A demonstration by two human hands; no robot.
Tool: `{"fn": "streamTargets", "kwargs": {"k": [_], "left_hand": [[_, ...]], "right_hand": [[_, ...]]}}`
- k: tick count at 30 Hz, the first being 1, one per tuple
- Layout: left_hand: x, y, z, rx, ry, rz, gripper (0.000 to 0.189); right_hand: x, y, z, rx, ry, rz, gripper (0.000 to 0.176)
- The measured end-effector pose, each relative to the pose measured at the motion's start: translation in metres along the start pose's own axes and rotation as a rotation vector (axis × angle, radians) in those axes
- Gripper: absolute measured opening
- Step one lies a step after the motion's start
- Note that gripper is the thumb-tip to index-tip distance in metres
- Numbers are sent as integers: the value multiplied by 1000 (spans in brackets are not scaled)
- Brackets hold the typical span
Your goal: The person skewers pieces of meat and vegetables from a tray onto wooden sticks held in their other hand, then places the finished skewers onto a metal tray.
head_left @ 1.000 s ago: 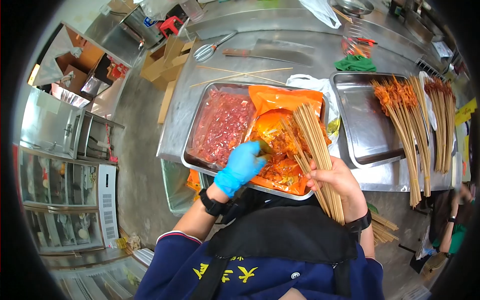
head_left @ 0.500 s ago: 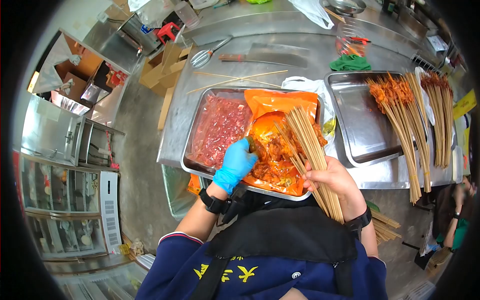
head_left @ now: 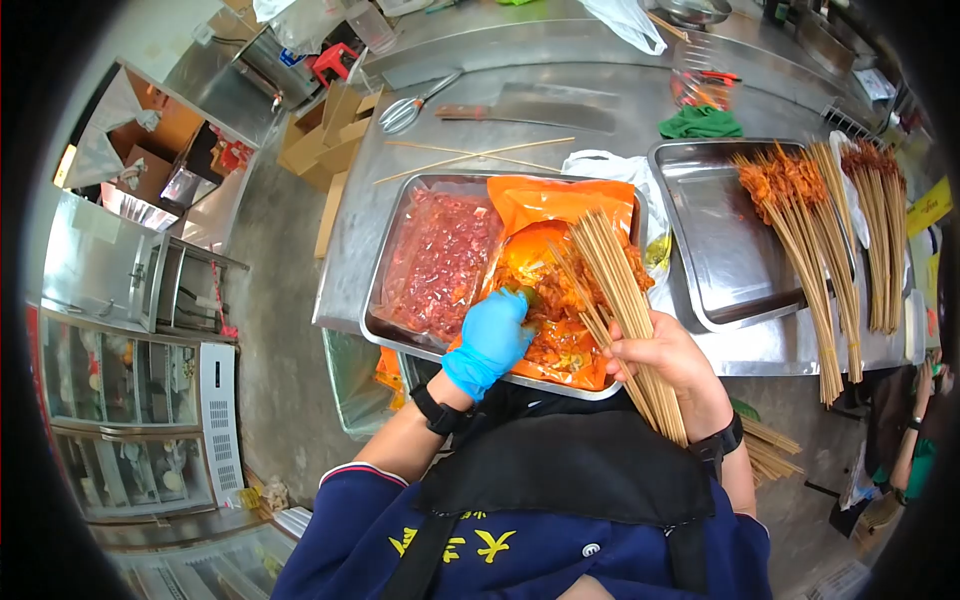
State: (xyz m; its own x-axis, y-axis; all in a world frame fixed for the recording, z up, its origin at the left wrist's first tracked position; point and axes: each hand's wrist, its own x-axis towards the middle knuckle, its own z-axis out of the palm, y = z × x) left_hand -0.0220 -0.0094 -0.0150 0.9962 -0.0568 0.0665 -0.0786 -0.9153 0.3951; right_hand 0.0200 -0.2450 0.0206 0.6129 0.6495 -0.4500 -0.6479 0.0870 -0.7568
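Note:
My left hand (head_left: 495, 335), in a blue glove, is over the reddish marinated meat (head_left: 572, 290) inside an open orange bag (head_left: 560, 203). Its fingers are curled in at the meat, with stained tips; I cannot tell what they pinch. A thick bundle of bamboo skewers (head_left: 622, 290) is gripped in my bare right hand (head_left: 672, 365), tilted over the bag's right side. Beneath both lies a metal tray (head_left: 367, 318), which also carries a clear bag of raw red meat (head_left: 440, 260) on the left.
To the right stands a second metal tray (head_left: 715, 230) with loaded meat skewers (head_left: 785, 190) along its right side. A cleaver (head_left: 555, 112), kitchen scissors (head_left: 405, 112), two crossed skewers (head_left: 480, 154) and a green cloth (head_left: 700, 123) lie farther back. Another person's arm (head_left: 908, 450) shows at far right.
My left hand has shifted right and slightly down over the marinated meat, its fingers more curled. My right hand and the skewer bundle have stayed nearly still.

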Motion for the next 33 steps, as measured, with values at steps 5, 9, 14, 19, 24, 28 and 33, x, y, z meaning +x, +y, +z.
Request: {"fn": "streamTargets", "kwargs": {"k": [5,9,14,19,24,28,33], "left_hand": [[10,3,2,154,-37,-58,20],[16,-24,5,-366,-112,-171,11],[12,-39,-18,-1226,-120,-470,12],[15,-36,-36,-1528,-9,-571,19],[21,-37,-37,-1640,-42,-541,24],[19,-43,-43,-1648,-6,-508,25],[9,-52,-52,-1675,41,-438,24]], "right_hand": [[0,0,3,-32,26,16,16],[-1,-1,3,-6,11,-1,15],[0,-2,5,-52,17,20,14],[1,-4,12,-109,26,46,14],[5,-5,33,-203,44,156,14],[15,-2,49,-208,40,190,14],[20,0,63,-247,59,204,15]]}}
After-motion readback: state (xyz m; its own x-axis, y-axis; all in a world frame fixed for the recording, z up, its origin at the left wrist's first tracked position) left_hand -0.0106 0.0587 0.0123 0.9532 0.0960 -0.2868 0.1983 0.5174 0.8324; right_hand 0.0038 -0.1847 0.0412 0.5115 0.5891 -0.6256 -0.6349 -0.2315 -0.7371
